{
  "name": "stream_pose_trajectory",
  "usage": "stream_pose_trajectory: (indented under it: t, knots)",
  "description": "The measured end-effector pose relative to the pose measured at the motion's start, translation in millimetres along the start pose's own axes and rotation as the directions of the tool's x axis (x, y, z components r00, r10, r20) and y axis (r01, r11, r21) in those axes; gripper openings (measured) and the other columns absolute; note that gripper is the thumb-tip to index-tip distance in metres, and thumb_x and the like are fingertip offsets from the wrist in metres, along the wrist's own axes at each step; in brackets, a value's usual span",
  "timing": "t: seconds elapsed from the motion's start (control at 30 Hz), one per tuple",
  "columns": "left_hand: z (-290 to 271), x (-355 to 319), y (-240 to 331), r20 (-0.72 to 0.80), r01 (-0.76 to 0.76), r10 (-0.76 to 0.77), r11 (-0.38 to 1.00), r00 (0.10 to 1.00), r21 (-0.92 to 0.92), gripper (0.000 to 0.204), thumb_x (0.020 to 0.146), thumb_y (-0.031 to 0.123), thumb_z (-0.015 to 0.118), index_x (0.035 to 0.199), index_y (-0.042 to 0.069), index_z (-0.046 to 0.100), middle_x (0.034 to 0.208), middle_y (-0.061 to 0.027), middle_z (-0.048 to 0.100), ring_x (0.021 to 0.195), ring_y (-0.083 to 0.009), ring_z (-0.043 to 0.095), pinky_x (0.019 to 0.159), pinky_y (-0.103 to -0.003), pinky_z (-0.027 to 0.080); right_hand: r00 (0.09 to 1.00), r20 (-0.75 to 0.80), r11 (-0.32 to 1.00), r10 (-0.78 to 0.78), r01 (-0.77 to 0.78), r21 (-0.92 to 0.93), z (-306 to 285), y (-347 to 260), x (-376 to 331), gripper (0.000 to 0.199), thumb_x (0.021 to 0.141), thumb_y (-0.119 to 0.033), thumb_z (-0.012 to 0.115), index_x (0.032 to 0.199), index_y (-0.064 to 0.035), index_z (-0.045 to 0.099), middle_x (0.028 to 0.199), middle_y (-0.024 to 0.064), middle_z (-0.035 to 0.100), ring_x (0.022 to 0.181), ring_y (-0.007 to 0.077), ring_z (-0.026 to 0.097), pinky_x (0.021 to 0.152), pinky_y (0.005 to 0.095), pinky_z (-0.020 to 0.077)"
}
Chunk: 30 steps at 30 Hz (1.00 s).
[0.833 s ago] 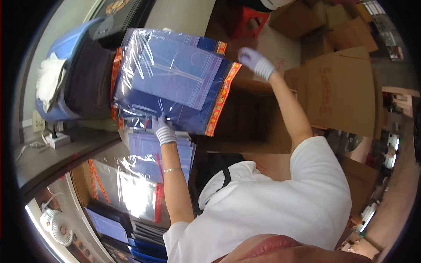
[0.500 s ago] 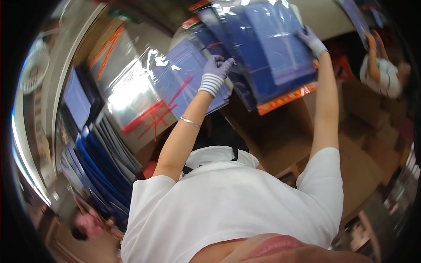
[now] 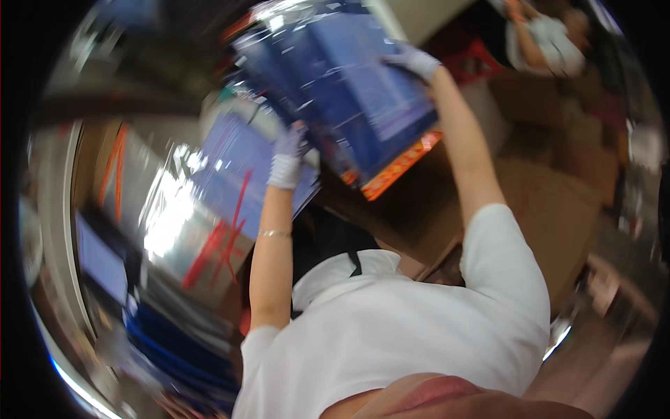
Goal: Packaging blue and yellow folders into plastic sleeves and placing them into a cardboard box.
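Observation:
A stack of flat blue packages in clear plastic wrap with an orange-red edge (image 3: 349, 98) is lifted in front of me, tilted. My left hand (image 3: 286, 157), in a pale glove, grips its lower left edge. My right hand (image 3: 417, 61), also gloved, holds the upper right side. Both arms reach up and forward, and I wear a white short-sleeved shirt. The picture is blurred by motion.
More wrapped blue packages (image 3: 223, 188) lie piled at the left, shiny with glare. Open brown cardboard boxes (image 3: 544, 202) stand at the right. Another person in a pale top (image 3: 544, 42) is at the upper right, beside something red (image 3: 481, 56).
The view has swung left and turned. The package stack has moved up and to the right between my hands, and both hands keep their hold on it.

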<state>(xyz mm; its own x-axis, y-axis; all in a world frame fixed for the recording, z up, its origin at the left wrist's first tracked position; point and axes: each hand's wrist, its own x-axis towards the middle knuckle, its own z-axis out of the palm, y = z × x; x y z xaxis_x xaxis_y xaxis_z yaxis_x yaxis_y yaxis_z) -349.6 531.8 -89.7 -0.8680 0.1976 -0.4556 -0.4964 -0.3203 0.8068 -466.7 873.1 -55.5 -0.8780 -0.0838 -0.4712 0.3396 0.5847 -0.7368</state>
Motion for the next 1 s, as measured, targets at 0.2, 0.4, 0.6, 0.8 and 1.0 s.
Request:
stream_pose_trajectory:
  t: [0.2,0.4,0.6,0.8,1.0]
  knots:
    - [25.2,41.2,18.0,-0.004,-0.002,0.001,0.996,1.0,-0.088,0.077,0.064,0.046,0.074,0.121,0.013,0.034,0.096,-0.0048,0.049,0.085,-0.0204,0.052,0.07,-0.039,0.048,0.995,-0.083,0.999,0.047,-0.048,-0.009,-16.1,7.7,-19.4,0.108,0.054,-0.062,0.072,0.126,0.0079,0.033,0.117,0.0204,0.049,0.109,0.0259,0.048,0.094,0.0325,0.0376]
    - [17.1,65.2,6.5,-0.057,-0.004,0.001,0.998,0.998,-0.061,0.06,0.072,0.022,0.069,0.119,0.007,0.035,0.098,-0.0066,0.049,0.085,-0.02,0.053,0.069,-0.04,0.049,0.999,0.032,0.95,-0.042,0.03,0.311,-6.7,54.9,-31.1,0.082,0.064,-0.053,0.072,0.117,0.0042,0.046,0.104,0.0101,0.057,0.098,0.0172,0.052,0.086,0.0285,0.0424]
    - [-12.1,68.4,-9.4,-0.109,0.026,-0.012,0.991,0.994,0.128,0.046,0.075,0.015,0.062,0.115,0.003,0.041,0.096,-0.0072,0.052,0.083,-0.0158,0.052,0.072,-0.028,0.047,0.978,0.148,0.715,0.145,-0.207,0.668,15.9,52.7,-69.0,0.058,0.067,-0.04,0.073,0.107,-0.0023,0.055,0.094,0.0057,0.059,0.083,0.0144,0.057,0.076,0.0271,0.0466]
    - [-11.1,69.1,6.3,-0.042,-0.039,0.197,0.388,0.979,0.921,0.088,0.068,0.051,0.067,0.128,-0.003,0.031,0.125,-0.0292,0.037,0.117,-0.0365,0.038,0.1,-0.039,0.028,0.982,0.123,0.621,0.146,-0.187,0.761,52.3,107.7,-88.9,0.058,0.067,-0.034,0.075,0.11,-0.0015,0.054,0.094,0.0072,0.06,0.083,0.0164,0.058,0.077,0.0288,0.0471]
    - [6.6,90.6,-0.8,-0.106,0.097,-0.035,0.738,0.994,0.667,0.097,0.069,0.061,0.059,0.132,-0.003,0.022,0.126,-0.0211,0.039,0.114,-0.0298,0.042,0.096,-0.036,0.032,0.979,0.071,0.301,0.189,-0.127,0.945,85.5,135.8,-98.6,0.063,0.07,-0.037,0.072,0.116,-0.0023,0.05,0.104,0.0093,0.058,0.091,0.0199,0.056,0.083,0.031,0.0454]
